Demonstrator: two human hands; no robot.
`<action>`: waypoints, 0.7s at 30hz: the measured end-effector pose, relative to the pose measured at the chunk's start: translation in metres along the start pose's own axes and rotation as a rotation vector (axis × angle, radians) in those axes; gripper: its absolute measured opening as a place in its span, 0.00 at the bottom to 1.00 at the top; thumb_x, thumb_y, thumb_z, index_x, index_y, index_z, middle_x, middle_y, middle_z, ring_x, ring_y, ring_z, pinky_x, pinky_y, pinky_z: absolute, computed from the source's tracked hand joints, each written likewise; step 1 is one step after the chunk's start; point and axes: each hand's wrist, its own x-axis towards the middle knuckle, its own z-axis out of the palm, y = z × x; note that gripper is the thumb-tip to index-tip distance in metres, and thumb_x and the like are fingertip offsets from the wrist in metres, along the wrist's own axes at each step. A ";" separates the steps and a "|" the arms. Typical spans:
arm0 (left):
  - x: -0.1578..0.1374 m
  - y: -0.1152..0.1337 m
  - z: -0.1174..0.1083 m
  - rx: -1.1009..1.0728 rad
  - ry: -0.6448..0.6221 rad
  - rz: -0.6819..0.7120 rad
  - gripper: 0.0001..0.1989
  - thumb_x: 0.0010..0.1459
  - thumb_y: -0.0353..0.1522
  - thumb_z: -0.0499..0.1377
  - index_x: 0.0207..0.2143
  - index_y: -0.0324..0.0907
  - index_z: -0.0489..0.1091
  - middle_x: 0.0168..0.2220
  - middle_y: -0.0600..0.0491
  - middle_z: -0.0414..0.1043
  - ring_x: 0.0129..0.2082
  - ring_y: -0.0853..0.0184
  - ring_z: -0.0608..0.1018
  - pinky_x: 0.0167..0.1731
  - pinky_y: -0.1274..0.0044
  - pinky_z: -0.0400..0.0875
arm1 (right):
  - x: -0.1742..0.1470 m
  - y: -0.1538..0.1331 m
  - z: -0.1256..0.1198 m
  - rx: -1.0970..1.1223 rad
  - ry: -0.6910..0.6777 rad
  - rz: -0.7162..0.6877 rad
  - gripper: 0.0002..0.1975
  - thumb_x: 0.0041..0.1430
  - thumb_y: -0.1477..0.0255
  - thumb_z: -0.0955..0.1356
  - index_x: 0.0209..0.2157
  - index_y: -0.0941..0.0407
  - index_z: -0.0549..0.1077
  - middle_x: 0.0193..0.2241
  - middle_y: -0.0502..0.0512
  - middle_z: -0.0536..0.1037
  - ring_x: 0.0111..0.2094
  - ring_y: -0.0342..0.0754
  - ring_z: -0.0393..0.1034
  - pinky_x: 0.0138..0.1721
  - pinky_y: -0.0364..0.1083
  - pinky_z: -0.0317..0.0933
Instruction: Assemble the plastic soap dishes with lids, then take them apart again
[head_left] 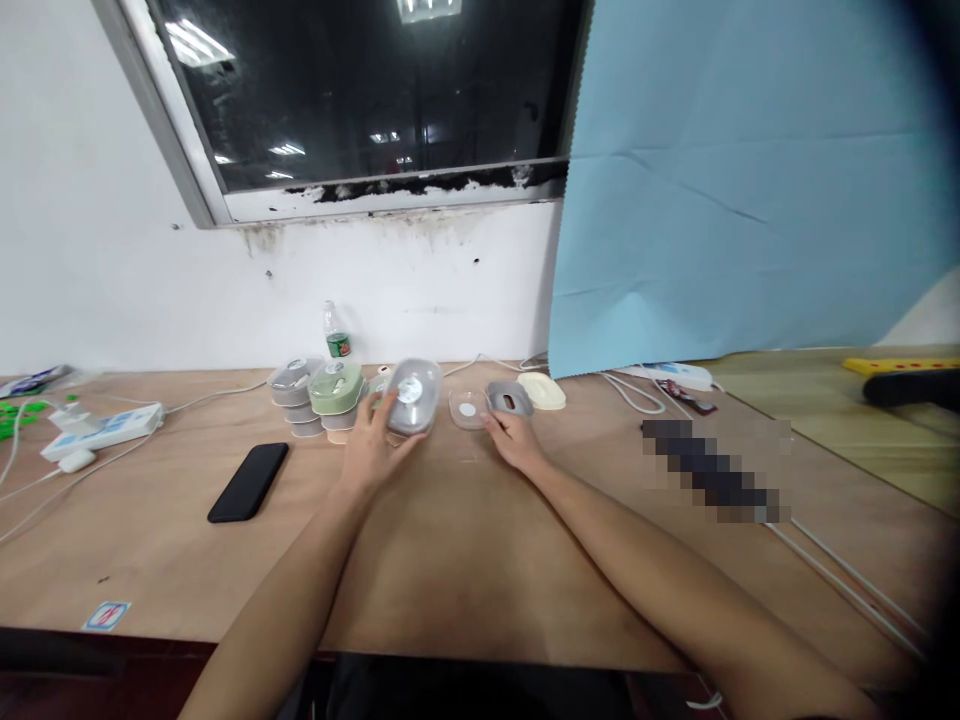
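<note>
My left hand (pixel 367 440) is closed round a grey plastic box with a clear lid (pixel 414 395), tilted above the table; a round white label shows on it. My right hand (pixel 516 440) pinches the near edge of a grey lid with an oval slot (pixel 511 398). By its fingertips is a clear plastic lid (pixel 467 409) with a round white sticker. A cream lid (pixel 543 391) lies behind, to the right. Left of my left hand are stacked boxes, among them a green-topped box (pixel 335 388) and a grey box (pixel 295 380).
A black phone (pixel 249 482) lies at the left, with a white power strip (pixel 105 430) and cables beyond it. A plastic bottle (pixel 337 332) stands against the wall. Blue cloth (pixel 735 200) hangs at the right, above another power strip (pixel 675 375). A blurred dark object (pixel 712 470) lies at the right.
</note>
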 end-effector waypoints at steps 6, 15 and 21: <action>0.006 -0.010 -0.006 0.170 0.065 -0.237 0.38 0.51 0.50 0.61 0.60 0.46 0.56 0.57 0.42 0.59 0.52 0.51 0.71 0.45 0.63 0.72 | 0.000 -0.006 0.003 -0.070 -0.045 -0.054 0.23 0.62 0.58 0.60 0.18 0.56 0.64 0.17 0.48 0.66 0.21 0.42 0.57 0.24 0.42 0.44; 0.012 -0.018 0.003 0.149 0.221 -0.317 0.41 0.46 0.48 0.65 0.58 0.45 0.56 0.59 0.42 0.60 0.56 0.53 0.68 0.46 0.67 0.71 | 0.000 -0.009 0.004 -0.067 -0.062 -0.091 0.18 0.61 0.62 0.61 0.21 0.56 0.67 0.19 0.48 0.70 0.23 0.43 0.61 0.27 0.42 0.48; 0.013 -0.027 0.009 0.127 0.299 -0.233 0.36 0.48 0.46 0.65 0.57 0.44 0.58 0.58 0.42 0.61 0.55 0.55 0.69 0.44 0.69 0.72 | 0.006 0.002 -0.002 -0.114 0.134 -0.085 0.18 0.62 0.60 0.61 0.22 0.55 0.68 0.21 0.50 0.71 0.25 0.44 0.62 0.29 0.43 0.52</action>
